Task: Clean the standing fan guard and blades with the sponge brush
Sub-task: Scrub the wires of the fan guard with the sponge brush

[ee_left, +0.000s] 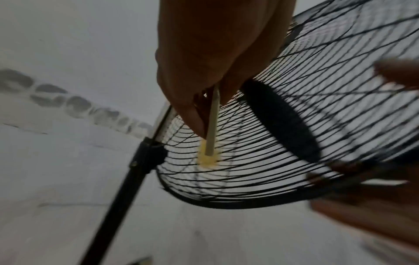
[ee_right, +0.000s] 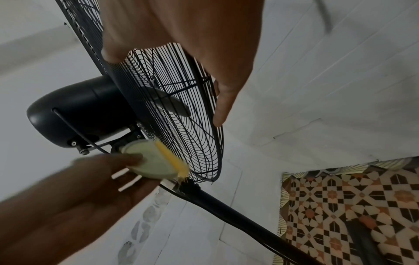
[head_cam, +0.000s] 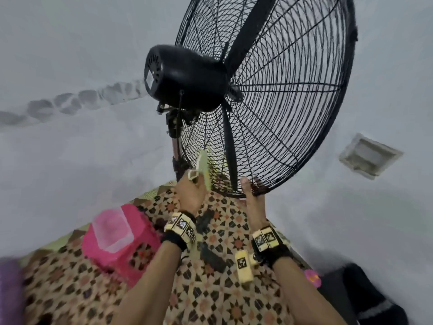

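Nearest the camera, two forearms with marker-tagged wrist bands reach forward over a patterned floor covering (head_cam: 225, 299). The left hand (head_cam: 191, 193) is clenched around the sponge brush (head_cam: 203, 165), its fingers (ee_left: 192, 100) curled onto the pale handle so that the flat green-white body sticks out beyond the fingertips; from the right wrist view the thumb (ee_right: 127, 158) lies across the round pale face of the brush, with the yellow sponge edge (ee_right: 173, 162) on the side turned to the fan. The brush's long axis runs up and away from the hand, pointing at the lower back of the fan guard (head_cam: 293, 95), and the yellow sponge (ee_left: 207, 159) touches the wires there, just beside the pole joint. The right hand (head_cam: 254, 202) is beside it at the bottom rim of the guard, thumb upright on the near side and fingers (ee_right: 223, 100) hooked over the front wires, gripping the rim. Inside the guard a dark blade (head_cam: 228, 148) hangs downward between the two hands, and another blade (head_cam: 248, 36) rises toward the top. Behind the guard sits the black motor housing (head_cam: 185, 78) on the pole (ee_right: 238, 213), which slants down to the floor. To the left, a pink basket (head_cam: 121, 240) stands on the patterned covering. Farthest off, the pale wall (head_cam: 70, 55) carries a smudged grey streak (head_cam: 77, 102) and a small recessed box (head_cam: 369, 156) at right.
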Motion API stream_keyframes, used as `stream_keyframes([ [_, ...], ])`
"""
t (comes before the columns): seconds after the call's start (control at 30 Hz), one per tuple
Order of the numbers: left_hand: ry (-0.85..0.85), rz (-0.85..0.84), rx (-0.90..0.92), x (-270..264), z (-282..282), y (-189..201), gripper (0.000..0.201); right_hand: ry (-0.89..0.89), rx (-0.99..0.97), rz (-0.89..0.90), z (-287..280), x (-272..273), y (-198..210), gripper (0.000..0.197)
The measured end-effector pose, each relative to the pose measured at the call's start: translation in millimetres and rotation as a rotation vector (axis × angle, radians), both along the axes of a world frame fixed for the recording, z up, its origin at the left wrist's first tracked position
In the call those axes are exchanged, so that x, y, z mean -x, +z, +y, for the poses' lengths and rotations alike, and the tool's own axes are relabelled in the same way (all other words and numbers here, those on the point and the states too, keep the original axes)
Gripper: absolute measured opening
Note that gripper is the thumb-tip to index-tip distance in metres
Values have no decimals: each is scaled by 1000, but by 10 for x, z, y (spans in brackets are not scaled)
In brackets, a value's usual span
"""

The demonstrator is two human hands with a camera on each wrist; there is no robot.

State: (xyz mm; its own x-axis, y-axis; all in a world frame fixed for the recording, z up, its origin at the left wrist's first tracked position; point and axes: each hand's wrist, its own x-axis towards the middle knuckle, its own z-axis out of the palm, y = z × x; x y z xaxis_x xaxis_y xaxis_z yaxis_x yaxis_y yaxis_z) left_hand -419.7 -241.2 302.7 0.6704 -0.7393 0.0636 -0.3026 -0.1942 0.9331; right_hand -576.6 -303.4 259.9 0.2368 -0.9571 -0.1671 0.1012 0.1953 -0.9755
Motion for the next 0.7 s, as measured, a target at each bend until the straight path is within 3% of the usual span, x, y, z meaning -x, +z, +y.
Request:
stream_keyframes([
  [0.13, -79, 116, 172, 301, 148, -58, 12, 13, -5, -82, -44, 63, 29, 87],
  [0.27, 140, 182, 106, 1, 75, -58, 32, 62, 29, -56, 7, 78, 53, 72],
  [0.33, 145, 176, 37, -20, 28, -36, 37, 53, 29, -79, 23, 70, 81, 73],
  [0.4, 77, 110, 46, 148, 42, 7, 33, 40, 27, -109, 5, 78, 99, 79],
  [0.47, -31, 105, 165, 331, 126, 27, 27, 43, 37, -115, -13, 110, 96, 80],
  [0.57, -169, 152, 282, 312, 258, 137, 71, 75, 56, -73, 13, 125, 93, 78],
  [0.6, -186, 166, 293, 242, 283, 166, 77, 80, 56, -62, 26, 119, 94, 81],
  [0.7, -298, 178, 276, 69, 324, 208, 64, 69, 50, -78, 44, 99, 123, 84],
])
